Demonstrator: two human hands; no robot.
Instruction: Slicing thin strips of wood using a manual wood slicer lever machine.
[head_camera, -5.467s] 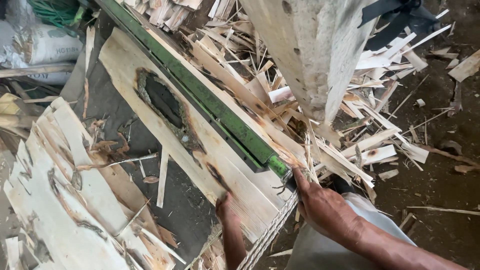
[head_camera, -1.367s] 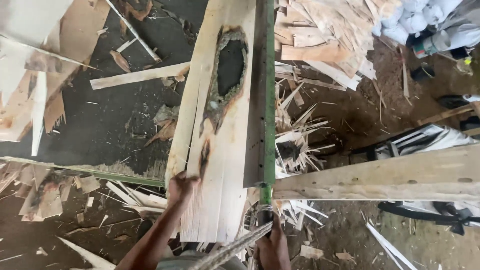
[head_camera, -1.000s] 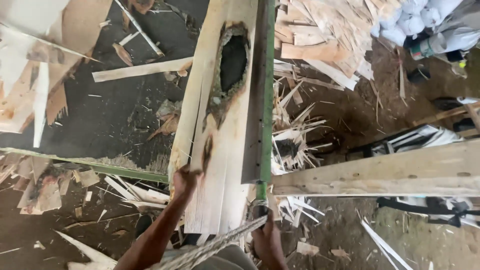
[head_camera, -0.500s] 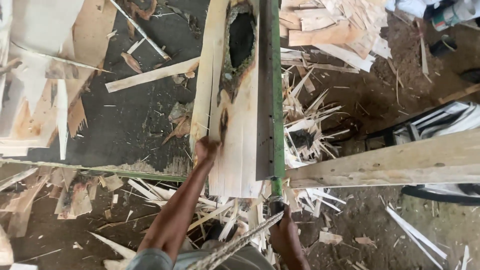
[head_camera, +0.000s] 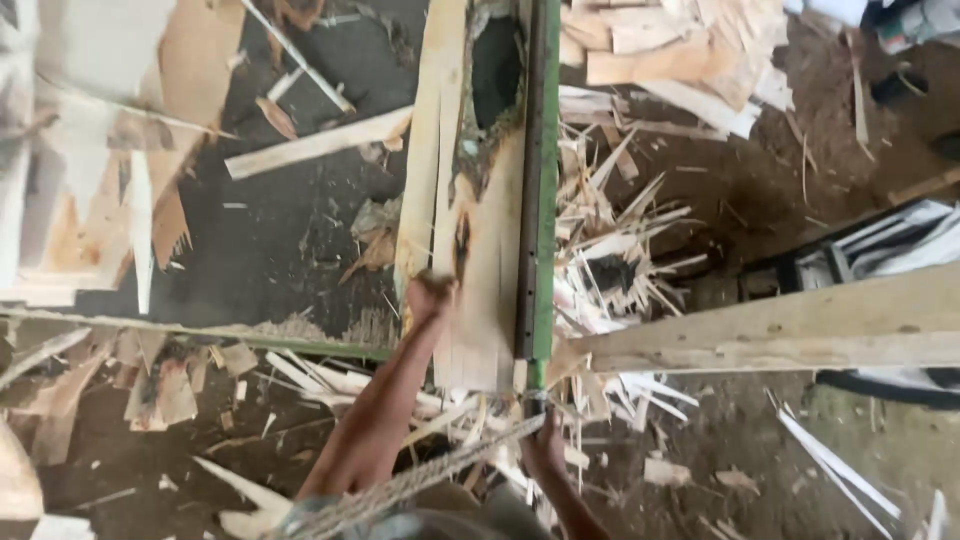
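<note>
Veneer sheet (head_camera: 480, 260) against green rail (head_camera: 545, 200)

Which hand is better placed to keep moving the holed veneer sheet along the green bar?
Probably left. The left hand rests on the veneer sheet at its near end, beside the green bar. The right hand sits lower, below the bar's end, off the sheet.

Left of the pale split veneer sheet (head_camera: 470, 250), the dark flat surface (head_camera: 300, 240) offers open room, crossed only by a loose pale wood strip (head_camera: 315, 145). On the sheet's right, the green metal rail (head_camera: 545, 180) walls it in, with a heap of splintered wood offcuts (head_camera: 620, 240) and a thick pale timber beam (head_camera: 780, 325) crowding beyond.
</note>
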